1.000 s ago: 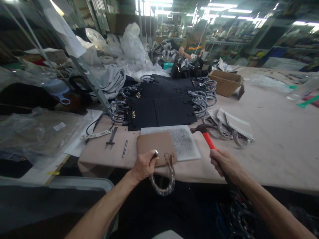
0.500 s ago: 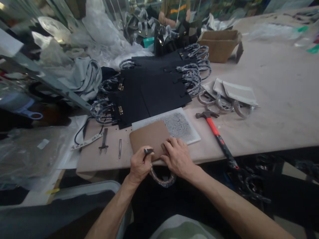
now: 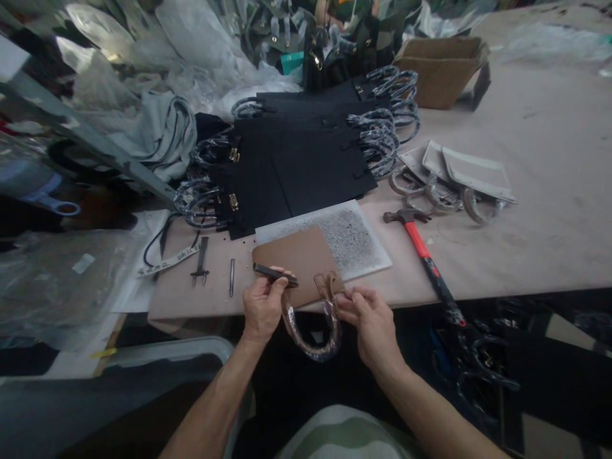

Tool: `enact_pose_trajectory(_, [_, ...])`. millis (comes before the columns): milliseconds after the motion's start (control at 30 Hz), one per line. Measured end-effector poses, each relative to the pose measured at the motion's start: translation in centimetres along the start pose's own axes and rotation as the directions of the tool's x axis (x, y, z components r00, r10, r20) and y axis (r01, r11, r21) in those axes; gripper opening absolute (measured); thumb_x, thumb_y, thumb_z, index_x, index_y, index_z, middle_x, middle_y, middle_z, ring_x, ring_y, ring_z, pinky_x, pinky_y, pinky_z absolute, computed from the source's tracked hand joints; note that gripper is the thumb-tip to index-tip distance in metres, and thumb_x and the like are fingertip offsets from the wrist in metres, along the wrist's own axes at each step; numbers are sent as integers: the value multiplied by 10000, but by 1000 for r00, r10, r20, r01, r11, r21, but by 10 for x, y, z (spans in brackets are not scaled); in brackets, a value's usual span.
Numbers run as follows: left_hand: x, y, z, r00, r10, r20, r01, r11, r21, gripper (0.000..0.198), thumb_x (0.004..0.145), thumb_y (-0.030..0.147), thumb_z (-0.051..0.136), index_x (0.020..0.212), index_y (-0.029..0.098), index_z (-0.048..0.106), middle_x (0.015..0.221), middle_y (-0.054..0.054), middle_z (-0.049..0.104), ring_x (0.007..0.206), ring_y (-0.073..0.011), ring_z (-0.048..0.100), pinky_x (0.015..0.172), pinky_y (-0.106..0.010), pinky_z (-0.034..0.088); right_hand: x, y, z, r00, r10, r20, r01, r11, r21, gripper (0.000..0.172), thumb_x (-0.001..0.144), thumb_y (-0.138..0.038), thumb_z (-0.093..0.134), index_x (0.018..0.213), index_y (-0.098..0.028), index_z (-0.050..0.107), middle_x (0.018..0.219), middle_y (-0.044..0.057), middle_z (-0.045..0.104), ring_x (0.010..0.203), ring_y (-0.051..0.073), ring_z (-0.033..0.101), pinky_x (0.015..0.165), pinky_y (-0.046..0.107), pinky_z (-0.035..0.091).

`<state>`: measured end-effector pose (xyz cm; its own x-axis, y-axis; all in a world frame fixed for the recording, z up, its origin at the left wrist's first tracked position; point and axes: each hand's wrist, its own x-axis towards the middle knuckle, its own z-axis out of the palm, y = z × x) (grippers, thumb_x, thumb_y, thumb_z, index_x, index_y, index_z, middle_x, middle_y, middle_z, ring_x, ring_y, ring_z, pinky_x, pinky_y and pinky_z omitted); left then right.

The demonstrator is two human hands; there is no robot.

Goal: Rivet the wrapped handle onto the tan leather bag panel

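Observation:
A brown leather panel (image 3: 296,252) lies at the table's front edge, partly over a speckled white board (image 3: 351,239). A curved bag handle (image 3: 313,349) wrapped in clear film hangs from the panel over the edge. In my left hand (image 3: 262,309) is a dark rod-like punch (image 3: 275,274), tilted across the panel's left part; my closed fingers grip it near the handle's left end. My right hand (image 3: 375,322) pinches at the handle's right end, where a brown strap tab (image 3: 327,284) curls up from the panel. The fingertips are partly hidden there.
A hammer (image 3: 421,248) lies to the right, its grip past the table edge. A forked punch (image 3: 201,261) and a thin metal rod (image 3: 232,278) lie left. Behind are stacked black panels (image 3: 310,169) with wrapped handles, light panels (image 3: 478,169) and a cardboard box (image 3: 440,70).
My right hand has drawn back rightward from the panel, exposing the strap tab. My left hand has turned the punch, so more of its length shows. The view has shifted slightly.

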<state>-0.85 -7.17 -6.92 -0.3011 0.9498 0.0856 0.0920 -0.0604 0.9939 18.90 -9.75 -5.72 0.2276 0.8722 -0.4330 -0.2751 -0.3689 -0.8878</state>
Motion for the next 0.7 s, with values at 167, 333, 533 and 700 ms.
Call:
enact_pose_trajectory(167, [5,5,-2,997,-80,-20,77,990,-118,358,806,424,755,980,130,651,888,-76,751,799,-206,745,782,-362,644,14,3,-4,833,376,405,-505,816,282,118,775,-187,675,841,-144,589,712,27,638,467,64,498,377,131,356])
enact_pose_trajectory(333, [6,8,-2,991,-132,-29,126,980,-155,394,782,445,773,982,130,646,897,-81,749,794,-198,745,731,-306,634,15,8,11,708,287,646,-427,902,67,260,665,-271,819,767,-108,644,491,-62,474,372,28,289,335,152,222])
enact_pose_trajectory(533, [3,12,-3,990,-143,-2,140,972,-188,395,784,457,763,971,133,634,880,-73,746,781,-192,739,723,-296,626,13,19,30,769,29,639,13,998,-62,355,697,-439,806,827,-141,665,611,-10,609,486,93,479,448,211,405])
enact_pose_trajectory(700, [-4,17,2,992,-56,112,61,997,-37,270,828,390,700,952,153,665,899,-68,749,826,-203,731,797,-317,610,4,38,59,892,31,451,-72,995,72,614,787,-750,603,891,-145,627,571,4,591,416,112,494,383,216,358])
